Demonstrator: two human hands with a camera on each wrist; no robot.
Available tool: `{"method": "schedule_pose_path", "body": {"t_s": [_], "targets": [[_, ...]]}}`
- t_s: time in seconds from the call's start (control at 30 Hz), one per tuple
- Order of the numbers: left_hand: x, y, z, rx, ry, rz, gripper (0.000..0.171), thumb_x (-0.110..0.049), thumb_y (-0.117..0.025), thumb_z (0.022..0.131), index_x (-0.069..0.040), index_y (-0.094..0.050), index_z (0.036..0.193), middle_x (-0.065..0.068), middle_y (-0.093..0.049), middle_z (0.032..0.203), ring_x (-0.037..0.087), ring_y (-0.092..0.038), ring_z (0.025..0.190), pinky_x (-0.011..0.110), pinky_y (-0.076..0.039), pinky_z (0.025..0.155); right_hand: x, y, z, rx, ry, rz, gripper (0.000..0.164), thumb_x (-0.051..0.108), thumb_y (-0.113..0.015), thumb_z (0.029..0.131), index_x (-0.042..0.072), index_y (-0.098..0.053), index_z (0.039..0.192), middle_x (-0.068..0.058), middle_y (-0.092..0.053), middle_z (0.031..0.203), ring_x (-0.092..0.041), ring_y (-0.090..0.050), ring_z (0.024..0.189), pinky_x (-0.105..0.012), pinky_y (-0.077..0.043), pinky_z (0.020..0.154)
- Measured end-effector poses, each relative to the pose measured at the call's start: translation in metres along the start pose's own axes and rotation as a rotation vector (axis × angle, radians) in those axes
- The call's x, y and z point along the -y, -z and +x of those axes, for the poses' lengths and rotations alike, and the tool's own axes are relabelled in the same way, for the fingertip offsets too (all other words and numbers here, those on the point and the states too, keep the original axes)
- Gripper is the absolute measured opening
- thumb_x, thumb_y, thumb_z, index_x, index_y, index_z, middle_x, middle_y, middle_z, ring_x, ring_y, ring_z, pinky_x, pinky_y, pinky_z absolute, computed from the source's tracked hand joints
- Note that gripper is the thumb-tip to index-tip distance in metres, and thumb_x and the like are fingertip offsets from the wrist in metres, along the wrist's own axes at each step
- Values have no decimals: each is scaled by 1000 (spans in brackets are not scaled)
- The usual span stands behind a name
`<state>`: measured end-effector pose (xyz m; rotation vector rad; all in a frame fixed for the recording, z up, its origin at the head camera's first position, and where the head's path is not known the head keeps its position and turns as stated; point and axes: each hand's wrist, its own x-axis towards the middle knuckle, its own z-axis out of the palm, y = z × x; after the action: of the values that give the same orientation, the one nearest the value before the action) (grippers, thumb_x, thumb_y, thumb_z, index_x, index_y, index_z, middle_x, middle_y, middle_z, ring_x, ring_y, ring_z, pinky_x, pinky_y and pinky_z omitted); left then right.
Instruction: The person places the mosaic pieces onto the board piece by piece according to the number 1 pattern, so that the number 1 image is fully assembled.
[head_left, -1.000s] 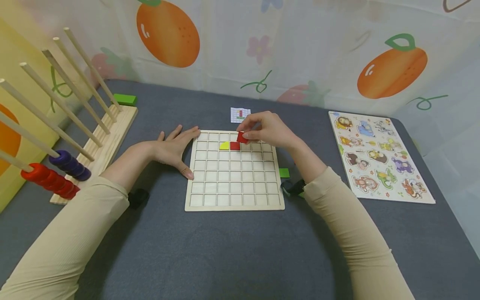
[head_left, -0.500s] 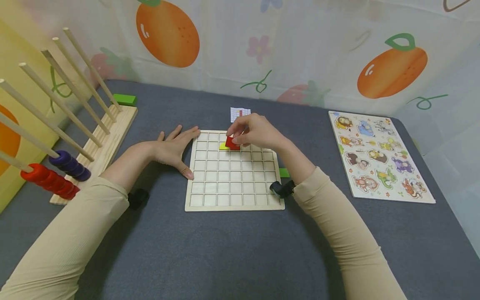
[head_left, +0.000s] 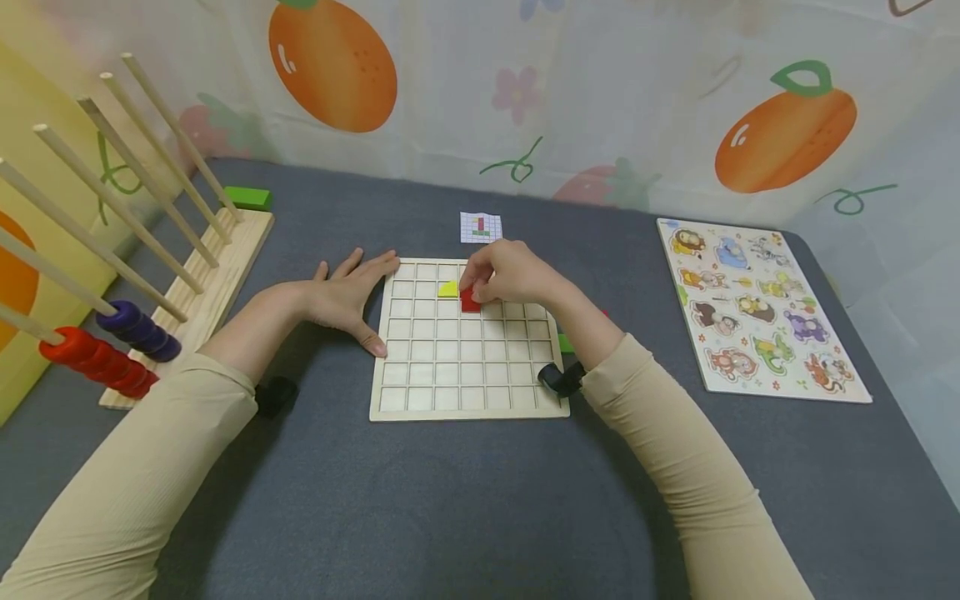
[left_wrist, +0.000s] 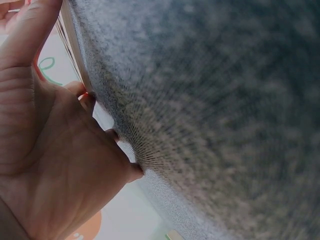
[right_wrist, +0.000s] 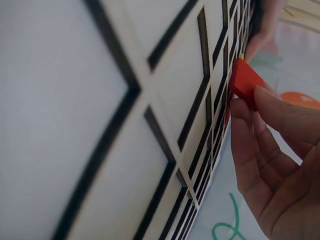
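Note:
My right hand point(head_left: 517, 273) pinches a red square tile point(head_left: 470, 302) between thumb and fingertips. It holds the tile at the upper middle of a pale wooden grid board point(head_left: 420, 400). In the right wrist view the red tile point(right_wrist: 246, 82) stands tilted to the board, with a sliver of another red tile point(right_wrist: 227, 116) beside it. A yellow tile point(head_left: 447, 289) with a slanted side sits in a cell just left of the pinched one. My left hand point(head_left: 337, 302) lies with spread fingers along the board's left edge, thumb touching the rim.
A small card with a coloured grid pattern point(head_left: 480, 227) lies behind the board. At left stands a wooden peg rack point(head_left: 240, 250) with red and purple beads and a green block point(head_left: 248, 197). A green tile point(head_left: 566, 343) lies right of the board, an animal puzzle point(head_left: 757, 312) farther right.
My right hand has brought the red tile leftward over the board and then slightly toward me, down near the cells below the top rows. The left hand stays in place.

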<state>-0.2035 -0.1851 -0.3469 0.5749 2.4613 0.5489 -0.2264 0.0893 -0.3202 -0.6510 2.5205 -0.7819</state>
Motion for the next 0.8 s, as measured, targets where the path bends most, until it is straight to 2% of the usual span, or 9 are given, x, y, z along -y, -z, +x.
{"method": "schedule_pose_path", "body": {"t_s": [0.33,0.63,0.8], "targets": [[-1,1,2,3,6,16,138,-57,-88,63,-14,0,161,9,9,169,46,17,153,81,7,108,0,-3,0,16,-17,-22,16,3,-69,86,14,-76,96,-2,-73,85,-16,-63,81,-27,-47,76],[0,0,-2,-10,-16,-18,141,-66,-85,59,-15,-2,161,7,8,170,46,18,152,80,11,108,0,-4,-1,-4,-12,-30,15,2,-71,83,13,-77,91,-3,-75,83,-16,-63,79,-26,-46,72],[-1,0,-1,-5,-5,-9,139,-60,-87,62,-16,-1,161,7,9,169,45,19,153,80,11,109,-1,-4,0,-14,0,-45,14,2,-72,82,13,-78,91,-3,-76,84,-16,-64,80,-27,-46,73]]}}
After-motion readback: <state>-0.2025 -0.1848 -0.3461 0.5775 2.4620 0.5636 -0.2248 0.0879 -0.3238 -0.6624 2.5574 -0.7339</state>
